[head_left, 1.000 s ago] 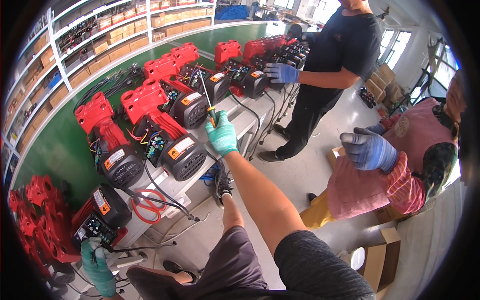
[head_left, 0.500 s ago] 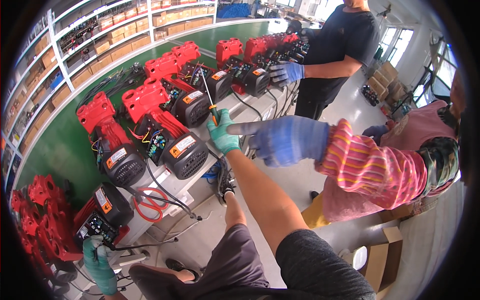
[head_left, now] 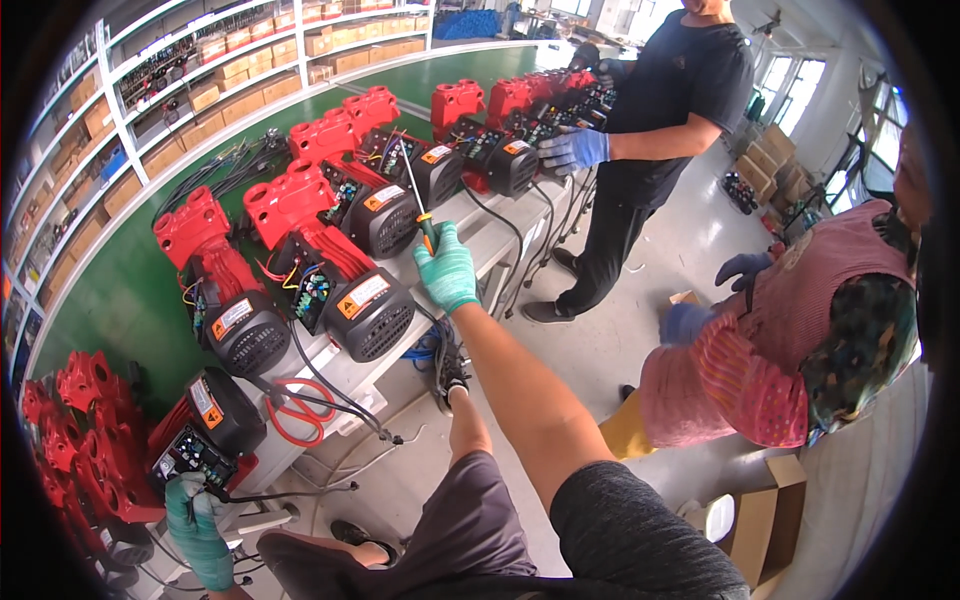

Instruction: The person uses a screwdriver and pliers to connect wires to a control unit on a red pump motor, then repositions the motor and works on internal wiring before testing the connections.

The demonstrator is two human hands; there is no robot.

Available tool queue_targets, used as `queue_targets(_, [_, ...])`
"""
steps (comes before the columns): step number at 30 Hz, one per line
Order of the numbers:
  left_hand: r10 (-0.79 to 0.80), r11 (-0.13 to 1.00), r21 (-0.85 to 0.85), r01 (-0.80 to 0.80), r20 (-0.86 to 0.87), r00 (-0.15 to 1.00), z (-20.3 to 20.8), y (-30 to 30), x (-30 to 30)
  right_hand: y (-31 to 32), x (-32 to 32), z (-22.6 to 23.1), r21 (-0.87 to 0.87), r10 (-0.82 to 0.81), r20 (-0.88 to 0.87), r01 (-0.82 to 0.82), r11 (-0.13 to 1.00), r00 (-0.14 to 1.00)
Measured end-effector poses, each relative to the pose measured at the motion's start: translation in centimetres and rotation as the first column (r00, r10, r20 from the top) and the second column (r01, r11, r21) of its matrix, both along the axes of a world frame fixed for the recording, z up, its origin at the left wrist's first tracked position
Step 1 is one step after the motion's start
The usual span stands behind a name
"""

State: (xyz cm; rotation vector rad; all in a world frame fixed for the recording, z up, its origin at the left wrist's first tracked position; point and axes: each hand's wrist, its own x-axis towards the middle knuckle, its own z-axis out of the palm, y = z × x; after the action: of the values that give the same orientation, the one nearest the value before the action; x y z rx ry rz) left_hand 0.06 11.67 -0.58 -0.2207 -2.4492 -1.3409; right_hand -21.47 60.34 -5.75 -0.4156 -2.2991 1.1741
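My right hand (head_left: 445, 268), in a green glove, is closed around the handle of a screwdriver (head_left: 428, 236) whose thin shaft points up and away. Its tip end passes in front of the red and black machines. At the lower left my left hand (head_left: 193, 505), also gloved in green, has its fingers curled at the near edge of a circuit board (head_left: 192, 458). That board sits exposed in a tilted machine with a black ribbed motor cover (head_left: 228, 410). What the left fingers hold is too hidden to name. Two more machines stand between my hands, one with a black cover (head_left: 370, 315).
Red castings (head_left: 95, 425) are heaped at the left edge. A row of machines runs along the green bench (head_left: 110, 285), cables hanging off its edge. A co-worker in black (head_left: 680, 90) stands at the far right side; another in pink (head_left: 765, 340) is nearer, beside an open carton (head_left: 775, 510).
The co-worker in pink has drawn back the blue-gloved arm that reached across near my right hand. My hands have hardly moved, and the screwdriver stays in my right hand.
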Motion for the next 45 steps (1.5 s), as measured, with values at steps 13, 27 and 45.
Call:
queue_targets(13, [-0.009, 0.980, -0.199, 0.013, 0.022, 1.000, 1.9, -0.2, 0.5, 13.5, -7.0, 11.2, -0.689, -0.084, -0.102, -0.009, 0.725, 0.991])
queue_targets(27, [0.034, 0.997, -0.079, -0.021, 0.165, 0.986, 2.7, 0.3, 0.7, 14.7, -11.1, 9.9, -0.585, 0.022, -0.065, -0.056, 0.809, 0.998])
queue_targets(45, [0.010, 0.978, -0.211, 0.002, 0.053, 0.999, 3.8, 0.7, 0.7, 9.8, -2.3, 2.3, -0.472, 0.067, -0.070, -0.092, 0.877, 0.995])
